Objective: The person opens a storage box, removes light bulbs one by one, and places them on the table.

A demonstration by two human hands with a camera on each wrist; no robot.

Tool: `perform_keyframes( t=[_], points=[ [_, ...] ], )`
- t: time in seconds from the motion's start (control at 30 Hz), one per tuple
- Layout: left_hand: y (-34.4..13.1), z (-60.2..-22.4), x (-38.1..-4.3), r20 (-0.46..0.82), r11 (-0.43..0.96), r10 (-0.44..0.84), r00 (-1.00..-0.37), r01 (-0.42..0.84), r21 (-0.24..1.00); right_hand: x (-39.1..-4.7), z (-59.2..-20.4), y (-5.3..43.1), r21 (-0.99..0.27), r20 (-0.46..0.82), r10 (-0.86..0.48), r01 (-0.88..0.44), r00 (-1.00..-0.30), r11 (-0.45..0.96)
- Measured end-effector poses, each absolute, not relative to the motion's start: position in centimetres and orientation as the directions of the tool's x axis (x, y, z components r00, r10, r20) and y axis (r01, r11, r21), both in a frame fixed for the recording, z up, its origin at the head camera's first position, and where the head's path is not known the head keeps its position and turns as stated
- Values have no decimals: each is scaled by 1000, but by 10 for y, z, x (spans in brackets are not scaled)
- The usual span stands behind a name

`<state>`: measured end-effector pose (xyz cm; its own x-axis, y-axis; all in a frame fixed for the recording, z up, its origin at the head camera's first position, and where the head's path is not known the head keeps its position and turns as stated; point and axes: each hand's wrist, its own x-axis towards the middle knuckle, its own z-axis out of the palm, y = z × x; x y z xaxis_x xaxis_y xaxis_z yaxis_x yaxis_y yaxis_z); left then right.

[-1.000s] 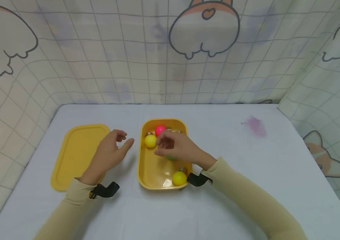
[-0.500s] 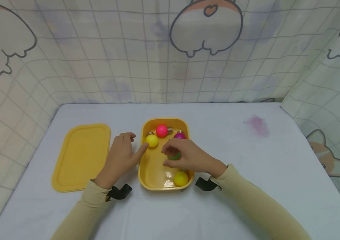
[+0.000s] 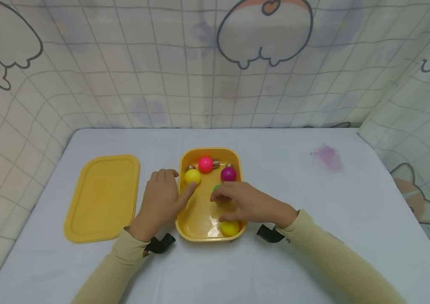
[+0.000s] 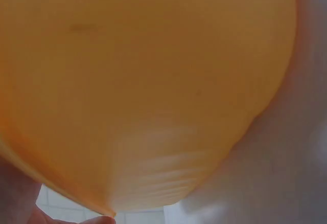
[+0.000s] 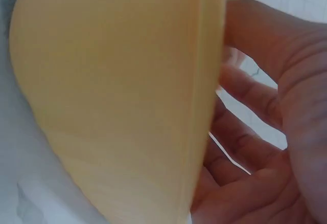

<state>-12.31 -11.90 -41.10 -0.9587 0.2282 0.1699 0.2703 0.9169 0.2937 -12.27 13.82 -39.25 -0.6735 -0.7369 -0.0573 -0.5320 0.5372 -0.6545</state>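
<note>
A deep yellow plastic box (image 3: 199,211) holds several colourful toy light bulbs with metallic screw bases. Inside lie a pink bulb (image 3: 205,164), a purple bulb (image 3: 228,174), a yellow bulb (image 3: 192,177) and another yellow bulb (image 3: 230,228). Only a sliver of a green bulb (image 3: 217,187) shows beside the right fingers. My left hand (image 3: 161,196) is at the box's left rim, its thumb reaching over the inside near the upper yellow bulb. My right hand (image 3: 247,203) reaches over the right rim, fingers bent, thumb apart from them. Its fingertips are partly hidden.
A flat yellow lid (image 3: 102,198) lies left of the box on the white-covered table (image 3: 287,169). A pink stain (image 3: 328,158) marks the cloth at right. A patterned curtain (image 3: 161,63) hangs behind and at both sides.
My left hand has moved right, from above the lid's edge to the box's rim. My right hand has shifted right and slightly toward me, uncovering the pink and purple bulbs; its thumb and fingers have spread.
</note>
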Motion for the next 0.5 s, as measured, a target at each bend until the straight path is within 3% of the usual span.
perform_keyframes(
  t=[0.27, 0.5],
  points=[
    [-113, -418, -125, 134, 934, 232, -964, 259, 248, -124, -381, 146, -604, -123, -776, -573, -619, 553],
    [-120, -422, -120, 201, 926, 261, -944, 304, 225, -128, -373, 142, -564, -214, -794, -592, -569, 576]
  ],
)
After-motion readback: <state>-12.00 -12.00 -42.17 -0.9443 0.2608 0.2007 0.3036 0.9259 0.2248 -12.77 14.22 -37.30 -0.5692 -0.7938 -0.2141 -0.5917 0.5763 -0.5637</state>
